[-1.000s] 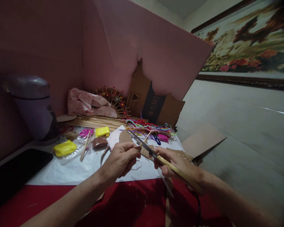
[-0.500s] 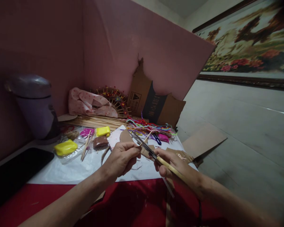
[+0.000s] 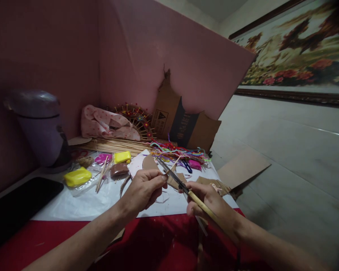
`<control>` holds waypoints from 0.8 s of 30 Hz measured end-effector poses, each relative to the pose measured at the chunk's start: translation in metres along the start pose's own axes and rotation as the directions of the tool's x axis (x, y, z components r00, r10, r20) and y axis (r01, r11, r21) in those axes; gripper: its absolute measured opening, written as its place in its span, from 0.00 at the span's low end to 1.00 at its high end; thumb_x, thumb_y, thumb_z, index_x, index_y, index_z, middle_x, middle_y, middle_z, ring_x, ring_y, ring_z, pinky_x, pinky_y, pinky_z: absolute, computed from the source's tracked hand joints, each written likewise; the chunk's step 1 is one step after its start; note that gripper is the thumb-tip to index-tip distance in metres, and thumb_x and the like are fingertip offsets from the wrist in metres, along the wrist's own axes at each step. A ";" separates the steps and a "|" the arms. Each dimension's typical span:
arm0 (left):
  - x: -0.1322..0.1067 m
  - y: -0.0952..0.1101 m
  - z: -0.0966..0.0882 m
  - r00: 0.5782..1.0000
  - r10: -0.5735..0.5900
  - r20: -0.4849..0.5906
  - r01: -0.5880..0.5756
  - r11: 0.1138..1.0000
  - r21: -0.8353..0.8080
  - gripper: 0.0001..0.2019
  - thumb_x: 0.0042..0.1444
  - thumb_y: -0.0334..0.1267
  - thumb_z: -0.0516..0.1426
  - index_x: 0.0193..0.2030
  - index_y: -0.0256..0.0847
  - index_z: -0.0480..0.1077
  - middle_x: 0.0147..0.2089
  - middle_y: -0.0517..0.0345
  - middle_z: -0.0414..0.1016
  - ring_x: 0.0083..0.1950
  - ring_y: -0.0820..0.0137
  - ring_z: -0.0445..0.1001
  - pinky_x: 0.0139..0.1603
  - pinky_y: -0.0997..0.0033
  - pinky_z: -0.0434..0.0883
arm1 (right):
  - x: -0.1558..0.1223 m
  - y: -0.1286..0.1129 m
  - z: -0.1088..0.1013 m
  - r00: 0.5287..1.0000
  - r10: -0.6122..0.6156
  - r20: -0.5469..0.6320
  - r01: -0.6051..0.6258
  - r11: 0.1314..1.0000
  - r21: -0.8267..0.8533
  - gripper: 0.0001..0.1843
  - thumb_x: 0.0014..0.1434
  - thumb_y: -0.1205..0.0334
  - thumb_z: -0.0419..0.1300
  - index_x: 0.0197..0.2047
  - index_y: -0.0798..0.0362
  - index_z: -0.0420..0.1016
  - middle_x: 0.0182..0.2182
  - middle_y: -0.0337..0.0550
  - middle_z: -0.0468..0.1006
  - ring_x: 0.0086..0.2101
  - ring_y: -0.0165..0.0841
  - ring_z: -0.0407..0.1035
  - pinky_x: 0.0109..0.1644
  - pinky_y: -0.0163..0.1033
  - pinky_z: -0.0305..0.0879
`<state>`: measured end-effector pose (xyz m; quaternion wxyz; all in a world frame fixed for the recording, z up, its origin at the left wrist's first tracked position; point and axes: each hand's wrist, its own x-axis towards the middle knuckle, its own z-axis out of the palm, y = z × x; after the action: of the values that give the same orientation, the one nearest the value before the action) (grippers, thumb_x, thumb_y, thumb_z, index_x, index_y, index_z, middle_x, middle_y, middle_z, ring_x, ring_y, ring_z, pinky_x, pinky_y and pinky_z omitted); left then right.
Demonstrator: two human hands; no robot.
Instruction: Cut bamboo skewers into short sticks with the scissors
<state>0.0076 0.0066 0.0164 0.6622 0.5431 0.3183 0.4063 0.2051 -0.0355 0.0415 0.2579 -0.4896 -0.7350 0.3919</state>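
Observation:
Between thumb and fingers, my left hand (image 3: 147, 188) pinches a thin wooden stick (image 3: 175, 163) that slants up to the right. My right hand (image 3: 205, 199) grips a pair of scissors (image 3: 202, 207) with yellowish handles. Their dark blades cross the stick close to my left fingertips. Under the hands lie a brown cardboard piece (image 3: 177, 181) and a white dotted piece with a rounded cardboard part (image 3: 149, 163). Just behind the blades is a tangle of colourful pipe cleaners (image 3: 175, 149).
Yellow clay packs (image 3: 77, 177), a brown pack (image 3: 119, 170) and a black phone (image 3: 25, 201) lie to the left, near a purple tumbler (image 3: 43, 131). Behind are long sticks (image 3: 113, 146), dotted pink cloth (image 3: 101, 122), a decorated fan shape (image 3: 141, 120) and upright cardboard (image 3: 183, 120).
My right hand's fingers have shifted slightly around the scissor handles, and the blades look closer together. My left hand keeps its pinch on the stick in nearly the same place.

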 end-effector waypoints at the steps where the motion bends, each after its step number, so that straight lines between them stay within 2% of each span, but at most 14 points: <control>1: -0.001 0.000 0.001 1.000 0.018 -0.011 -0.018 0.999 0.039 0.14 0.55 0.45 0.52 0.25 0.39 0.65 0.10 0.71 0.51 0.10 0.82 0.43 0.11 0.81 0.42 | 0.000 0.000 0.000 1.000 0.003 -0.007 -0.003 1.000 -0.006 0.17 0.50 0.49 0.63 0.32 0.53 0.65 0.19 0.31 0.60 0.22 0.26 0.51 0.25 0.32 0.48; 4: -0.006 0.000 0.004 0.976 0.180 -0.126 -0.139 0.950 0.279 0.15 0.57 0.44 0.51 0.23 0.38 0.65 0.13 0.67 0.58 0.13 0.81 0.51 0.14 0.80 0.49 | 0.000 0.002 0.001 1.000 0.015 -0.020 -0.015 1.000 0.001 0.16 0.50 0.50 0.62 0.33 0.53 0.65 0.19 0.31 0.62 0.22 0.26 0.52 0.25 0.32 0.48; 6: -0.008 -0.002 0.005 0.915 0.358 -0.184 -0.233 0.844 0.484 0.15 0.56 0.41 0.52 0.21 0.38 0.65 0.16 0.63 0.63 0.17 0.79 0.58 0.20 0.78 0.55 | 0.001 0.002 0.003 0.999 0.025 -0.036 -0.025 1.000 0.005 0.16 0.50 0.52 0.62 0.36 0.53 0.66 0.20 0.32 0.65 0.22 0.27 0.55 0.26 0.32 0.51; 8: -0.009 -0.004 0.005 0.845 0.506 -0.175 -0.301 0.720 0.625 0.13 0.56 0.38 0.53 0.22 0.38 0.67 0.19 0.60 0.67 0.21 0.76 0.63 0.25 0.76 0.57 | 0.001 0.003 0.005 0.997 0.031 -0.074 -0.032 0.999 -0.012 0.14 0.49 0.54 0.63 0.35 0.53 0.66 0.21 0.33 0.65 0.24 0.28 0.57 0.27 0.32 0.53; 10: -0.008 -0.006 0.005 0.799 0.581 -0.156 -0.330 0.640 0.693 0.10 0.55 0.35 0.53 0.25 0.38 0.68 0.21 0.59 0.68 0.23 0.75 0.63 0.26 0.75 0.57 | 0.002 0.002 0.008 0.993 0.035 -0.109 -0.038 0.999 -0.026 0.12 0.49 0.56 0.63 0.33 0.53 0.66 0.22 0.33 0.64 0.24 0.27 0.57 0.28 0.32 0.53; 12: -0.008 -0.007 0.005 0.780 0.604 -0.163 -0.319 0.608 0.727 0.09 0.56 0.35 0.53 0.25 0.39 0.67 0.21 0.61 0.66 0.22 0.75 0.61 0.26 0.74 0.55 | 0.002 0.002 0.010 0.992 0.040 -0.119 -0.043 0.999 -0.018 0.13 0.49 0.55 0.64 0.32 0.53 0.66 0.23 0.33 0.63 0.25 0.27 0.56 0.28 0.32 0.53; 15: -0.008 -0.005 0.004 0.793 0.583 -0.178 -0.294 0.621 0.726 0.11 0.57 0.35 0.52 0.23 0.39 0.64 0.19 0.64 0.60 0.21 0.76 0.57 0.26 0.74 0.52 | 0.002 0.001 0.013 0.993 0.037 -0.112 -0.036 0.999 0.013 0.17 0.49 0.51 0.64 0.34 0.53 0.66 0.24 0.33 0.63 0.26 0.28 0.56 0.29 0.32 0.53; 18: -0.008 -0.001 0.003 0.835 0.515 -0.194 -0.278 0.700 0.658 0.14 0.57 0.38 0.52 0.20 0.39 0.61 0.18 0.65 0.57 0.21 0.76 0.54 0.25 0.74 0.52 | 0.002 0.001 0.014 0.994 0.015 -0.105 -0.014 1.000 0.008 0.18 0.49 0.48 0.63 0.34 0.54 0.66 0.24 0.33 0.61 0.26 0.27 0.54 0.28 0.32 0.52; 21: -0.007 0.005 0.001 0.908 0.366 -0.204 -0.239 0.853 0.465 0.15 0.56 0.41 0.52 0.20 0.38 0.62 0.18 0.65 0.57 0.21 0.77 0.53 0.22 0.76 0.51 | 0.003 0.000 0.014 0.995 0.012 -0.103 -0.012 1.000 -0.008 0.18 0.50 0.50 0.64 0.35 0.53 0.65 0.23 0.32 0.59 0.25 0.26 0.52 0.27 0.32 0.50; 24: -0.004 0.010 -0.002 0.974 0.152 -0.166 -0.120 0.975 0.188 0.15 0.52 0.45 0.55 0.22 0.37 0.64 0.16 0.67 0.54 0.17 0.80 0.48 0.16 0.79 0.46 | 0.003 -0.001 0.013 0.994 0.013 -0.106 -0.017 0.999 -0.030 0.19 0.49 0.49 0.64 0.35 0.53 0.64 0.22 0.31 0.57 0.24 0.26 0.51 0.25 0.31 0.49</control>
<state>0.0020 0.0048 0.0254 0.5508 0.5815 0.3733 0.4682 0.1932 -0.0368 0.0343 0.2860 -0.5191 -0.7226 0.3558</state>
